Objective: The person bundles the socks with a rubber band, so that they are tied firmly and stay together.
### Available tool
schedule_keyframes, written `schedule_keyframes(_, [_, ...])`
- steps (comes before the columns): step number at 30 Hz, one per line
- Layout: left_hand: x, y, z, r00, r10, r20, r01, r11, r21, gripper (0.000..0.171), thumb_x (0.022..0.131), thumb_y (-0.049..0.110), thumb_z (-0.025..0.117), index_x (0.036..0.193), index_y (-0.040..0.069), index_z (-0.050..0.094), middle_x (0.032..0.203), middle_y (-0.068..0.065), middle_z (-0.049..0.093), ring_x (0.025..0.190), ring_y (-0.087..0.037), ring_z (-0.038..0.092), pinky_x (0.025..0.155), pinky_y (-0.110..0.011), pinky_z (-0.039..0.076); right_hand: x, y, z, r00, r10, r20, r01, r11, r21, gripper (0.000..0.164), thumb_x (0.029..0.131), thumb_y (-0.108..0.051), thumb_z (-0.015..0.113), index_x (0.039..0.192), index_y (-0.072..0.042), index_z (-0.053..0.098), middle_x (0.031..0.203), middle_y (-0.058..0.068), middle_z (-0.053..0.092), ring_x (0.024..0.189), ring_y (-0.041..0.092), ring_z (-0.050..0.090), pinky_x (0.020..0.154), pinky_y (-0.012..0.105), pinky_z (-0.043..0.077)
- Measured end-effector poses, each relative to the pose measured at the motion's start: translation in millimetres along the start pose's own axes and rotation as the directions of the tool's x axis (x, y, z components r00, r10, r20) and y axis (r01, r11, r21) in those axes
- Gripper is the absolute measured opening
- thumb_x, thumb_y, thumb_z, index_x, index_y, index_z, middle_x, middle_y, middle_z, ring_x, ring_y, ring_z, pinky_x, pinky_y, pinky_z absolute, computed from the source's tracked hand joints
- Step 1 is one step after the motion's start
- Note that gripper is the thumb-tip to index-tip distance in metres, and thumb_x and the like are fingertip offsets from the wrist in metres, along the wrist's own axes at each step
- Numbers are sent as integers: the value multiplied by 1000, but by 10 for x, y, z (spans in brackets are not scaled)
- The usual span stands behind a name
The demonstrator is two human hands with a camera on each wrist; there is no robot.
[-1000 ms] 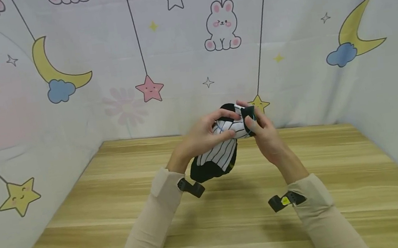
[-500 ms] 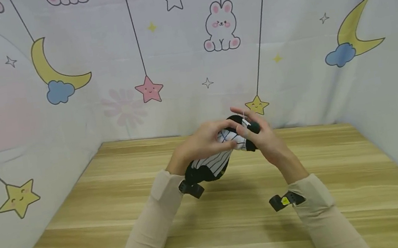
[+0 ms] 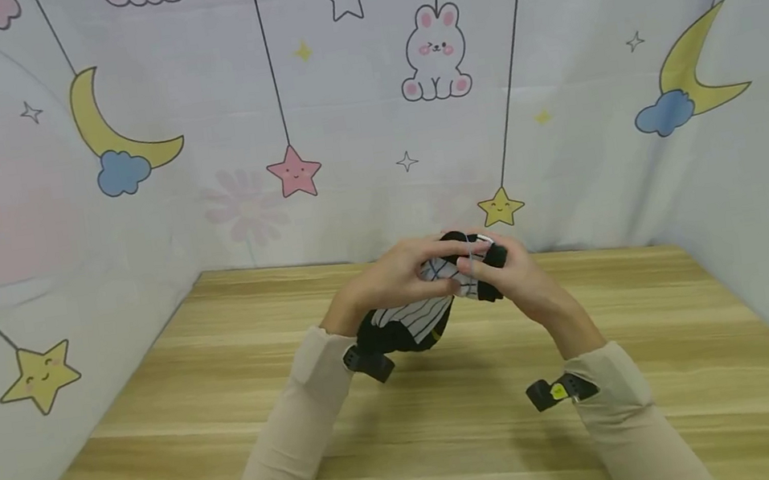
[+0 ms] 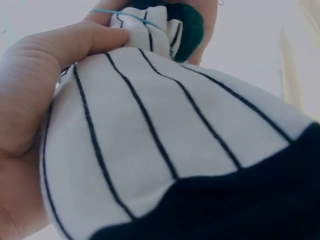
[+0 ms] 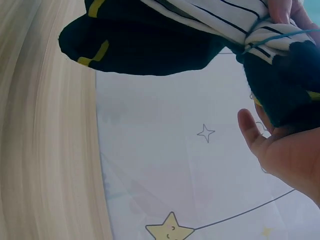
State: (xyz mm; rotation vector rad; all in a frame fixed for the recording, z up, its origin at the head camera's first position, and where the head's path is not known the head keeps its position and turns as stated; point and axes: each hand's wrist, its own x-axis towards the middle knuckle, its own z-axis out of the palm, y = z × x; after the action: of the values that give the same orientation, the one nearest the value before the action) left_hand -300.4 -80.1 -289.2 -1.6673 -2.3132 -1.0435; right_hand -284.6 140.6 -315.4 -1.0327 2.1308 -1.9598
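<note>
A stuffed sock (image 3: 413, 319), white with black stripes and dark end patches, is held slantwise above the table. My left hand (image 3: 389, 273) curls round its narrowed neck, thumb and fingers at the stripes. At the dark upper end my right hand (image 3: 524, 280) grips it, thumb in front; its other fingers are mostly hidden behind the cloth. A thin blue cord (image 5: 282, 36) crosses the gathered neck in the right wrist view. The left wrist view shows the full striped body (image 4: 150, 125) bulging below the left thumb.
The wood-grain table (image 3: 455, 441) spreads under both arms. Behind it hangs a white cloth backdrop (image 3: 351, 98) printed with stars, moons and rabbits, with similar walls at both sides. Black wrist cameras (image 3: 371, 362) are strapped to both sleeves.
The sock's upper end has dropped and turned a little downward. My right thumb has shifted left toward the left fingers, and the right fingers have come down behind the cloth.
</note>
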Motion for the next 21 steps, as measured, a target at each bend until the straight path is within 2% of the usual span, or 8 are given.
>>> schedule_keyframes(6, [-17, 26, -29, 1000, 5, 2, -5, 999, 44, 66, 95, 12, 69, 154, 12, 40, 141, -2, 58, 108, -8, 57, 94, -27, 47, -31, -37, -20, 999, 49, -3, -49, 999, -9, 44, 103, -19, 57, 140, 4, 49, 114, 8, 62, 96, 18, 64, 79, 29, 55])
schedule_keyframes(9, [-7, 28, -26, 1000, -1, -5, 1, 999, 45, 70, 95, 14, 69, 156, 13, 35, 147, -2, 52, 115, -7, 56, 97, -27, 46, -44, -36, -55, 998, 68, 6, -68, 997, 24, 46, 104, -16, 56, 142, 7, 46, 114, 7, 62, 98, 17, 62, 80, 30, 54])
schedule_keyframes(11, [2, 27, -19, 1000, -10, -15, 10, 999, 40, 72, 95, 14, 70, 157, 14, 33, 154, -2, 44, 121, -7, 54, 99, -27, 46, -51, -23, -85, 998, 57, 22, -58, 997, 45, 41, 103, -12, 55, 140, 6, 50, 114, 7, 62, 98, 19, 62, 81, 30, 54])
schedule_keyframes(13, [7, 29, -10, 999, -23, -27, 24, 999, 23, 74, 95, 14, 70, 158, 14, 31, 156, -4, 41, 115, -10, 57, 95, -27, 48, -53, -9, -114, 999, 42, 32, -44, 997, 68, 37, 102, -8, 56, 138, 1, 53, 115, 8, 62, 99, 20, 62, 81, 31, 54])
schedule_keyframes(16, [13, 43, -4, 997, -58, -53, 58, 998, -13, 78, 93, 12, 72, 159, 16, 30, 152, -7, 47, 95, -14, 61, 82, -27, 52, -48, -26, -122, 999, 49, -14, -48, 998, 35, 40, 101, -6, 57, 140, 0, 51, 112, 9, 62, 96, 19, 64, 79, 30, 55])
schedule_keyframes(18, [15, 61, -10, 995, -77, -69, 75, 996, -42, 80, 92, 11, 73, 159, 19, 29, 142, -8, 54, 84, -15, 59, 74, -29, 53, -35, -46, -107, 996, 59, -66, -59, 998, 3, 40, 101, -7, 58, 139, 0, 51, 111, 10, 62, 93, 18, 63, 78, 30, 55])
schedule_keyframes(20, [19, 73, -19, 993, -77, -87, 73, 996, -50, 81, 92, 12, 73, 159, 20, 28, 142, -6, 54, 85, -15, 59, 74, -29, 53, -15, -73, -82, 990, 70, -126, -73, 997, -17, 34, 101, -9, 58, 134, 0, 55, 111, 8, 61, 94, 18, 61, 78, 29, 54])
schedule_keyframes(21, [23, 79, -23, 994, -70, -89, 65, 997, -50, 81, 93, 13, 73, 160, 20, 27, 144, -5, 52, 92, -14, 60, 80, -29, 53, -6, -82, -74, 987, 65, -146, -69, 997, -20, 26, 101, -10, 59, 126, -3, 59, 109, 8, 60, 93, 18, 59, 77, 29, 53])
